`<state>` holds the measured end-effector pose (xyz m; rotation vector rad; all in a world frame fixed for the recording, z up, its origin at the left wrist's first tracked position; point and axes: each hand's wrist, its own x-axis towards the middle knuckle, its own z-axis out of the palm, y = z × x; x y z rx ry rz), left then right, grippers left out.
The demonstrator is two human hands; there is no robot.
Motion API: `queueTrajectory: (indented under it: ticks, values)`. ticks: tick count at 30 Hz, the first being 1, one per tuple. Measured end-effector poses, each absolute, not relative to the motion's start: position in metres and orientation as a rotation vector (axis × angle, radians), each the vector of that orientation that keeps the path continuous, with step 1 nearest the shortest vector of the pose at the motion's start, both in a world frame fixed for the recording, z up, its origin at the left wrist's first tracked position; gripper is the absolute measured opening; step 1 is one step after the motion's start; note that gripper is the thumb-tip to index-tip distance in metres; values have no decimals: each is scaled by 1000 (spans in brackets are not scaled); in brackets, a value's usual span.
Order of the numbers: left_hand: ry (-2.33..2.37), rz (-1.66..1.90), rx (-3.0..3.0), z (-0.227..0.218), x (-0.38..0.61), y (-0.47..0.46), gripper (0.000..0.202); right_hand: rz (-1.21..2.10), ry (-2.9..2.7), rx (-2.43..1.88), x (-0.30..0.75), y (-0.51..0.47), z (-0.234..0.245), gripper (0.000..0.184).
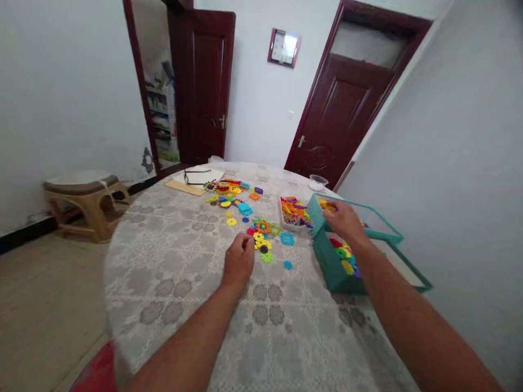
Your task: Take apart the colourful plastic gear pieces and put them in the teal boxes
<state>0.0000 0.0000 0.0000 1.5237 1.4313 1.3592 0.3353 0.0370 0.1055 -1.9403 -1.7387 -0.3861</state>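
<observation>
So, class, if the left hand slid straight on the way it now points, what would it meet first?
The left hand would probably meet the yellow flower-shaped pieces lying just ahead; depth is unclear there, so it may already be touching them.

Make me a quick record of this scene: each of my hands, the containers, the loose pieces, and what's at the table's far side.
Left hand: on the table, beside yellow pieces; grip unclear
Right hand: reaching over the open teal box; grip unclear
Clear container: mixed pieces, many orange
Loose pieces: several colors, including a blue square
Far side: eyeglasses, colorful pile, clear bowl
</observation>
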Motion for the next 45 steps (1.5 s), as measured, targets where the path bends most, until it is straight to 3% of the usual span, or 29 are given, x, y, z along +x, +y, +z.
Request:
queueTrajectory:
  ticks: [4,8,12,16,22,26,36,41,45]
  values:
    - [1455,1368,1530,-1,-1,-2,20,-513,-1462,-2147,369,45,115,47]
    - [1459,1374,1525,-1,-1,-2,19,-593,-1489,-1975,354,37,113,44]
    - [1452,1366,1525,0,-1,-2,20,-378,-1901,-1735,293,17,93,33]
    - [1447,1376,1534,0,-1,-3,19,-79,-2091,-1947,235,5,58,33]
    - [1461,1375,1527,-1,0,-2,18,-97,-1943,-2198,209,17,20,35]
    - [1443,1387,1513,-1,0,-3,18,-82,-1939,-2198,210,20,18,30]
    - [1435,1388,1497,0,0,-5,16,-27,-2039,-1874,180,48,29,38]
    - [1444,1376,1499,-1,0,-4,15,-44,-2028,-1936,153,73,18,32]
    - [1447,1364,1508,0,0,-5,16,-47,-1996,-2046,140,77,12,45]
